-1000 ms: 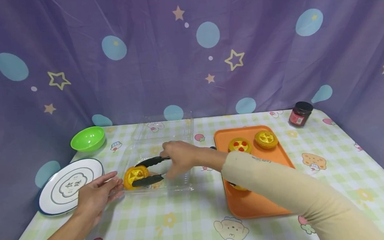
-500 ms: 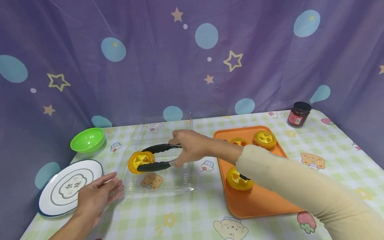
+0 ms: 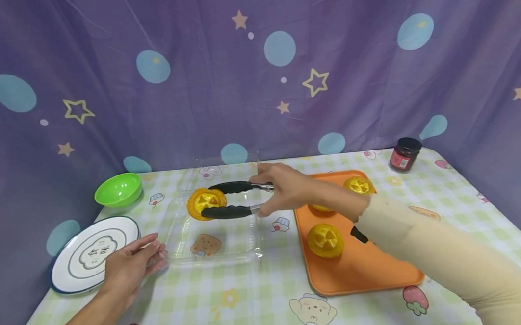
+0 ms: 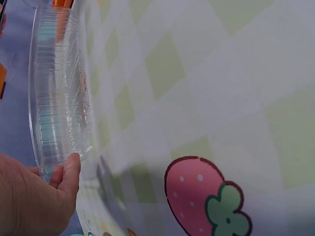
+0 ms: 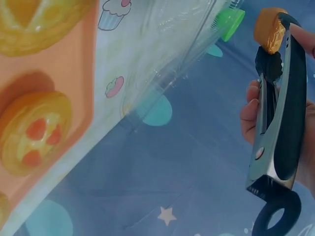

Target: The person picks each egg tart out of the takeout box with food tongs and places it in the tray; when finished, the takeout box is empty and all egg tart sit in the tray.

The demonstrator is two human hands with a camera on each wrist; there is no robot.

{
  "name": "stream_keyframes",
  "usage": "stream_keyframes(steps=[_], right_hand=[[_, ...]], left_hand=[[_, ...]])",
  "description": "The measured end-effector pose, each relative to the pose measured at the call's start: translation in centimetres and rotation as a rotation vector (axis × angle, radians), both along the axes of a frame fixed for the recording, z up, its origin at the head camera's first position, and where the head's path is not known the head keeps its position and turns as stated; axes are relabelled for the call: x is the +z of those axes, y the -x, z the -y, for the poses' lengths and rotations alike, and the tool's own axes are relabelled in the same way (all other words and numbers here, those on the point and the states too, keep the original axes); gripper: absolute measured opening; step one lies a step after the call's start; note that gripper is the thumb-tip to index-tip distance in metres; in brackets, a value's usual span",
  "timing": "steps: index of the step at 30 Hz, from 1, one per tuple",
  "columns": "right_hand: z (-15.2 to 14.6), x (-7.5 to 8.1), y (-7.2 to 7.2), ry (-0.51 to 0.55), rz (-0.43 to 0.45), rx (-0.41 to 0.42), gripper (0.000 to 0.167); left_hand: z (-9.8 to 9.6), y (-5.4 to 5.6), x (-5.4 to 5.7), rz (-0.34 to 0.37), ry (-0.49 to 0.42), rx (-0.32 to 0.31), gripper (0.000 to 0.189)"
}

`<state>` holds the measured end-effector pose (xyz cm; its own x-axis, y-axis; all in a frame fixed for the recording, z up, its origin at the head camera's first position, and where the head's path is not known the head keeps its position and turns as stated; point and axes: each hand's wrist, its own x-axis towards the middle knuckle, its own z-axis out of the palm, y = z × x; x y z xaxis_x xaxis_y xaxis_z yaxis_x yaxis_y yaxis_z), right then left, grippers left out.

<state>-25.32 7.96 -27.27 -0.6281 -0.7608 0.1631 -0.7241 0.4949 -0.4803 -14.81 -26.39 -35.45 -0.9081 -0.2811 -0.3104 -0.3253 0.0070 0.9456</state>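
My right hand (image 3: 286, 185) grips a pair of metal tongs (image 3: 229, 212) with black tips and handles. Pinched between the tips is a golden egg tart (image 3: 200, 200) with yellow fruit-like pieces on top, held over a clear plastic container (image 3: 243, 254) with its hinged lid laid back. The right wrist view shows the tart (image 5: 268, 29) side-on, with the tongs' ring end (image 5: 278, 214) below the hand. My left hand (image 3: 129, 267) rests with extended fingers at the container's left side. In the left wrist view its fingertips lie right at the container's corner (image 4: 64, 142).
An orange tray (image 3: 368, 270) on the right bears several tarts, including a near one (image 3: 325, 241), partly covered by my right arm. A white plate (image 3: 67, 263) and green bowl (image 3: 118, 189) stand left. A dark-lidded jar (image 3: 405, 155) is at back right.
My right hand has lifted the tart in the tongs from the container's left front and carried it up, back and to the right. My left hand has stayed in place.
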Motion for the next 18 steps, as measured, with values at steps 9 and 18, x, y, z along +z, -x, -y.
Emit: stream_keyframes(steps=[9, 18], right_hand=[[-2.4, 0.0, -0.6, 0.038, 0.001, -0.034, 0.069], [-3.6, 0.2, -0.9, 0.055, 0.009, -0.060, 0.069]], left_hand=[[0.0, 0.0, 0.1, -0.001, -0.018, 0.011, 0.051], [-0.1, -0.1, 0.1, -0.002, -0.017, 0.010, 0.053]])
